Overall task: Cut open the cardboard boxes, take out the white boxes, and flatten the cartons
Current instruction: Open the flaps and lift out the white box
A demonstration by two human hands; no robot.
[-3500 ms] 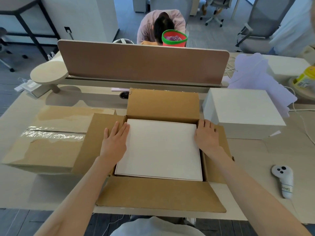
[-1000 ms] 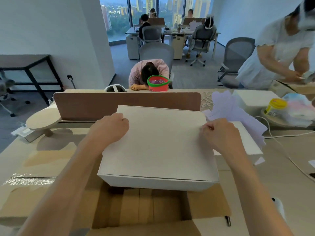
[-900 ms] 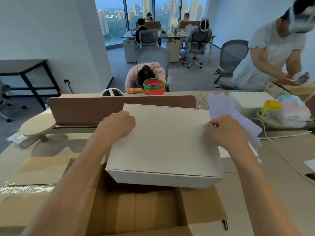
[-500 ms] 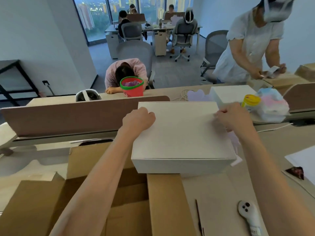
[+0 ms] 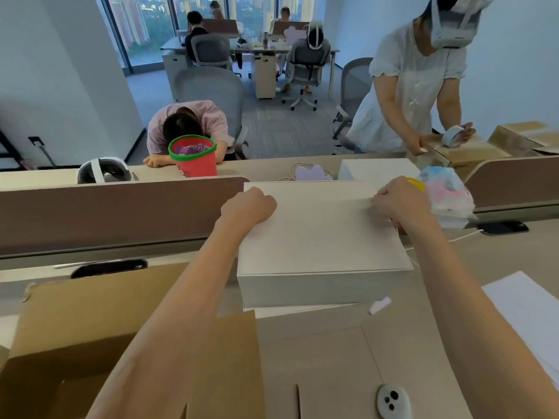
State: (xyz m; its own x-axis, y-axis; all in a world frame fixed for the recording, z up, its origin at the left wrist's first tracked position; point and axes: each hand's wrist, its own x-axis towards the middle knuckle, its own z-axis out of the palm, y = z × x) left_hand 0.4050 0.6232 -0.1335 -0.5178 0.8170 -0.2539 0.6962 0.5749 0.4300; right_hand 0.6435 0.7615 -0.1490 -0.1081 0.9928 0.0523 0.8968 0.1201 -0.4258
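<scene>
Person stands at the table (image 5: 332, 358); both hands are on one white box (image 5: 320, 234), held right of the opened cardboard carton (image 5: 90, 328). Left hand (image 5: 248, 204) is curled closed over the box's far left top edge, right hand (image 5: 399, 202) closed on the far right edge; the box spans the gap between them, so neither hand is nearer and the load looks shared evenly. Long axis of the box runs left to right across the person, top face roughly level. Directly below it a second white box (image 5: 305, 310) shows only as a thin pale sliver; the held box sits just above or already touching it, cannot tell which. Judgement: the coming move is a straight lowering onto that lower box, and it turns on keeping the near edges parallel. Held box is plain, matt white, sharp-cornered, lid seam visible along the near front, no print. A small white tab (image 5: 379, 305) sticks out at its lower right corner. Carton is open, flaps up, not yet flattened.
</scene>
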